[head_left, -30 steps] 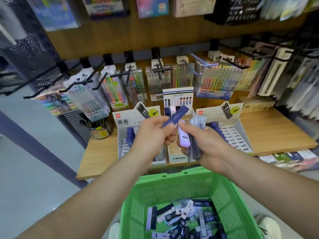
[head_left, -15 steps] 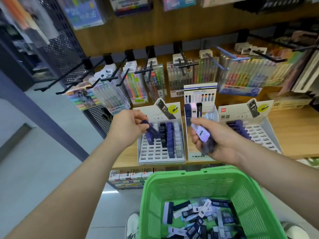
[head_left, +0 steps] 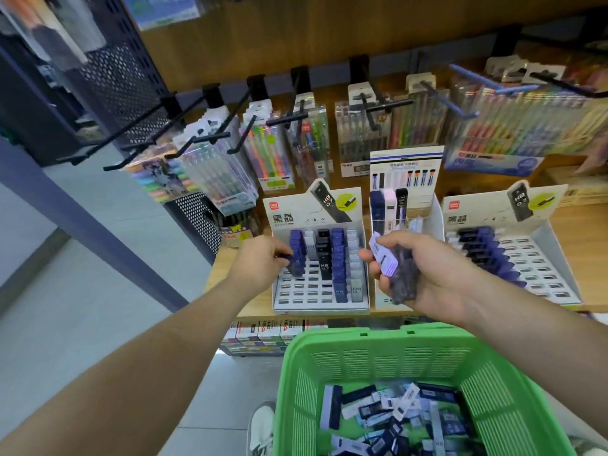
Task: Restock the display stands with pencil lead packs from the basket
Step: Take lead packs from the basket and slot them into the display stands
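Your left hand (head_left: 260, 263) pinches a dark blue lead pack (head_left: 295, 264) at the left display stand (head_left: 316, 302); tilted, it could topple its neighbours. Your right hand (head_left: 427, 274) curls round a loose bundle of packs (head_left: 399, 274); one could slip, missing the green basket (head_left: 362, 335).

Wooden shelf (head_left: 589, 245), perforated black panel (head_left: 125, 80), grey floor (head_left: 98, 258)

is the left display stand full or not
Partly filled: the left display stand has packs standing in some columns, but its front rows show empty slots.
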`<state>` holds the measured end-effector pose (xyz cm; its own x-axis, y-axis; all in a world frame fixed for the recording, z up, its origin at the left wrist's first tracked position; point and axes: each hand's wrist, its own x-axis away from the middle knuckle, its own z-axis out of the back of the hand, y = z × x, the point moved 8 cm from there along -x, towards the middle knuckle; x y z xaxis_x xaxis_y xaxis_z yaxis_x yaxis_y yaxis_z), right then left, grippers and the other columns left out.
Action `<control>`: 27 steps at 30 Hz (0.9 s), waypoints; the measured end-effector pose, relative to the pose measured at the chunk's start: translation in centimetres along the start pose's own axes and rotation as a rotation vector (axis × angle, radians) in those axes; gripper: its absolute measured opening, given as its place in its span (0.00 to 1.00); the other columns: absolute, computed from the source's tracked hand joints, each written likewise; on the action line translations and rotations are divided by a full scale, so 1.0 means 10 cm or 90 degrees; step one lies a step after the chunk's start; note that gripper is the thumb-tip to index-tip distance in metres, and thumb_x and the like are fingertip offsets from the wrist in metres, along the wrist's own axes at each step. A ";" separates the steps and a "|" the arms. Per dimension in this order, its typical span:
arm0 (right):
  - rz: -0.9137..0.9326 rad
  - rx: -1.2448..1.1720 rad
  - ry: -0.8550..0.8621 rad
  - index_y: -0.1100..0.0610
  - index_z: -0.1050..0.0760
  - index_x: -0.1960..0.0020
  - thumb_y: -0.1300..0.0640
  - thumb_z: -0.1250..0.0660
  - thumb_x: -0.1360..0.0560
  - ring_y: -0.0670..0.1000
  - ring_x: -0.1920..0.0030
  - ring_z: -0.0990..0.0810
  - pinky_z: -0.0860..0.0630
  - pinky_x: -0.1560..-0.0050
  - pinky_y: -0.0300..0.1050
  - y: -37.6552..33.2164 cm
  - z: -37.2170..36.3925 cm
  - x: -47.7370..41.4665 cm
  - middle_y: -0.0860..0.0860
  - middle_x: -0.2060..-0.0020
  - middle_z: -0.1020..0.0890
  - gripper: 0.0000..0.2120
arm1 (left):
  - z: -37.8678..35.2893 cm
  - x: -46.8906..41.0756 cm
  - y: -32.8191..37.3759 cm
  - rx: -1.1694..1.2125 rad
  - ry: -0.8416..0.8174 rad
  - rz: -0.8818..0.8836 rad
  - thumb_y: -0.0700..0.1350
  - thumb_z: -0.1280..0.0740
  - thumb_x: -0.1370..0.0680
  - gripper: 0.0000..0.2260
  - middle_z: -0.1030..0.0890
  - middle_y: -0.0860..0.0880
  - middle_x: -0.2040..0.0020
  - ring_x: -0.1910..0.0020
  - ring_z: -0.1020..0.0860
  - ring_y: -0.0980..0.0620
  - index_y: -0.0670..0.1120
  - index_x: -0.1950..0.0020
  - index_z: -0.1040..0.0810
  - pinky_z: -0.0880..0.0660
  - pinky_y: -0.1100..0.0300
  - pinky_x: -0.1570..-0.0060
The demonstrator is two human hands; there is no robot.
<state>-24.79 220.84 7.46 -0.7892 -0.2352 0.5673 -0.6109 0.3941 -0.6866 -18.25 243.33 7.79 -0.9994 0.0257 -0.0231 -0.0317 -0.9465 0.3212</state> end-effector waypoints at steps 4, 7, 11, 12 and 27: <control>-0.007 0.010 -0.017 0.61 0.24 0.45 0.58 0.36 0.20 0.50 0.70 0.17 0.23 0.76 0.40 0.01 -0.02 0.00 0.59 0.54 0.14 0.08 | -0.12 -0.08 -0.08 0.004 -0.038 0.013 0.41 0.30 0.24 0.09 0.16 0.52 0.49 0.60 0.24 0.59 0.49 0.46 0.16 0.33 0.77 0.60; -0.010 0.021 -0.020 0.61 0.24 0.45 0.58 0.36 0.20 0.51 0.69 0.16 0.23 0.76 0.40 0.01 -0.01 0.00 0.58 0.52 0.14 0.08 | -0.19 -0.12 -0.11 0.026 -0.053 0.032 0.39 0.29 0.25 0.07 0.16 0.50 0.51 0.54 0.21 0.53 0.47 0.49 0.17 0.25 0.63 0.50; 0.006 0.044 -0.019 0.58 0.25 0.42 0.58 0.36 0.21 0.49 0.67 0.16 0.23 0.75 0.39 -0.03 0.03 0.01 0.55 0.52 0.13 0.09 | -0.24 -0.14 -0.12 0.071 -0.059 0.053 0.37 0.27 0.28 0.09 0.18 0.50 0.57 0.54 0.20 0.50 0.50 0.58 0.22 0.23 0.57 0.51; 0.009 0.052 -0.016 0.58 0.25 0.41 0.58 0.35 0.21 0.48 0.67 0.16 0.22 0.75 0.39 -0.04 0.04 0.01 0.54 0.53 0.13 0.09 | -0.25 -0.14 -0.11 0.068 -0.063 0.047 0.37 0.27 0.28 0.07 0.18 0.50 0.57 0.54 0.20 0.50 0.49 0.58 0.19 0.23 0.57 0.50; 0.007 0.062 0.002 0.64 0.22 0.45 0.61 0.35 0.23 0.48 0.72 0.18 0.26 0.80 0.36 -0.10 0.16 0.02 0.56 0.56 0.13 0.10 | 0.05 -0.15 0.29 0.425 -0.042 0.056 0.32 0.37 0.22 0.13 0.21 0.47 0.57 0.61 0.20 0.51 0.48 0.54 0.19 0.20 0.61 0.56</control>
<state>-24.41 219.00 7.50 -0.7959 -0.2280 0.5609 -0.6054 0.3077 -0.7340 -16.81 240.68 9.27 -0.9967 -0.0018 0.0810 0.0689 -0.5448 0.8357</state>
